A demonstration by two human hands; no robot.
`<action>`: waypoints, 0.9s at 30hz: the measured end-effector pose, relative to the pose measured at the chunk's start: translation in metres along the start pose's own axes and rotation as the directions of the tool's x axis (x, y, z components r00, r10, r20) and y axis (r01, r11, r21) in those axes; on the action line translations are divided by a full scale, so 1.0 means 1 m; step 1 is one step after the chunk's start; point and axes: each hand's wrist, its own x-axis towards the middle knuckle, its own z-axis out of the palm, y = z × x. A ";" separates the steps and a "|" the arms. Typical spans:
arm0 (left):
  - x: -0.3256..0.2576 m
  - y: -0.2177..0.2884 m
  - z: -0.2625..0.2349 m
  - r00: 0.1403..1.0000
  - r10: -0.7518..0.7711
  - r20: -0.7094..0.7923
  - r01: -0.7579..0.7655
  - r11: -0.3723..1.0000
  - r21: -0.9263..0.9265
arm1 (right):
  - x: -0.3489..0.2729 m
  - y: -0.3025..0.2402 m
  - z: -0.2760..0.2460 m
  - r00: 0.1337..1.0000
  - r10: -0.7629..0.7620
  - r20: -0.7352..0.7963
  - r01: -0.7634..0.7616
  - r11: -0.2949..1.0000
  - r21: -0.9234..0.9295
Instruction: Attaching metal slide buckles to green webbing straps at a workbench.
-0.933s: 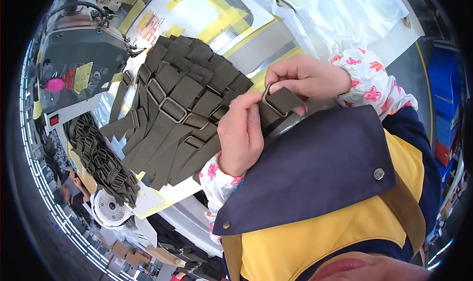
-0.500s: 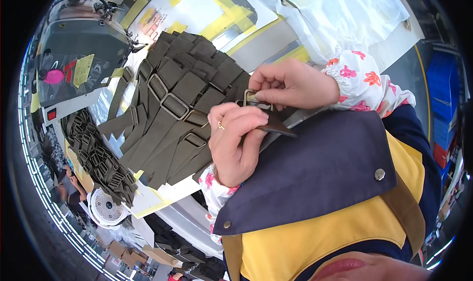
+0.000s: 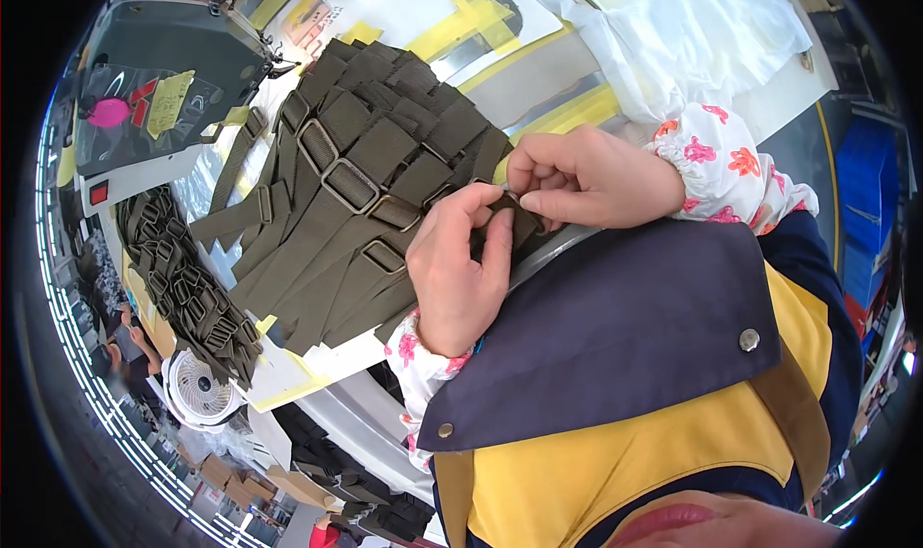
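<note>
Close in front of my body, both hands meet over one olive webbing strap (image 3: 517,223). My left hand (image 3: 460,264) pinches it between thumb and forefinger. My right hand (image 3: 598,180) has its fingers curled and its thumb pressed at the strap's far end. The buckle there is mostly hidden behind my fingers. Just left of my hands lies a large pile of olive webbing straps (image 3: 383,149), several with rectangular metal buckles (image 3: 350,186) lying on top.
A sewing machine (image 3: 159,87) stands at the far left, a pink disc and paper notes on it. Another bundle of buckled straps (image 3: 187,284) hangs at the left edge. White plastic sheeting (image 3: 683,38) covers the back right. A white fan (image 3: 202,387) and a person (image 3: 135,341) are beyond.
The strap's loose end, which pointed toward me, has turned in between my hands. The metal buckle has gone behind my fingers, and my left fingers have closed in nearer to my right.
</note>
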 end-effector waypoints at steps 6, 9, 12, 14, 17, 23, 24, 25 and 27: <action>0.002 -0.003 -0.007 0.997 0.043 0.067 -0.032 0.988 -0.151 | -0.001 -0.008 -0.001 0.991 -0.002 0.132 -0.024 0.980 0.199; -0.002 -0.009 -0.011 0.991 0.073 0.109 -0.041 0.962 -0.270 | -0.002 -0.015 0.001 0.994 -0.025 0.110 0.001 0.977 0.215; 0.000 -0.008 -0.008 0.991 0.131 0.039 -0.103 0.903 -0.418 | -0.004 -0.017 0.004 0.994 -0.028 0.109 -0.005 0.958 0.288; 0.003 -0.015 -0.013 0.955 0.280 0.102 -0.209 0.872 -0.442 | -0.004 -0.016 0.007 0.962 -0.245 0.124 0.200 0.934 0.295; -0.001 -0.002 -0.027 0.926 0.273 0.261 -0.089 0.830 -0.551 | -0.003 -0.033 0.001 0.836 -0.526 0.156 0.526 0.849 0.051; -0.024 0.016 -0.091 0.998 0.049 0.045 -0.052 0.996 0.073 | 0.012 -0.059 -0.014 0.942 -0.335 -0.034 0.333 0.912 0.240; -0.025 0.013 -0.106 0.999 0.029 -0.029 -0.022 0.975 0.220 | 0.018 -0.056 -0.017 0.952 -0.301 -0.051 0.305 0.924 0.229; -0.033 0.016 -0.128 0.990 -0.114 -0.084 0.129 0.973 0.193 | 0.024 -0.058 -0.016 0.960 -0.276 -0.042 0.278 0.934 0.225; -0.029 0.025 -0.161 0.978 -0.207 -0.036 0.206 0.904 0.374 | 0.042 -0.059 -0.012 0.956 -0.292 -0.013 0.289 0.941 0.178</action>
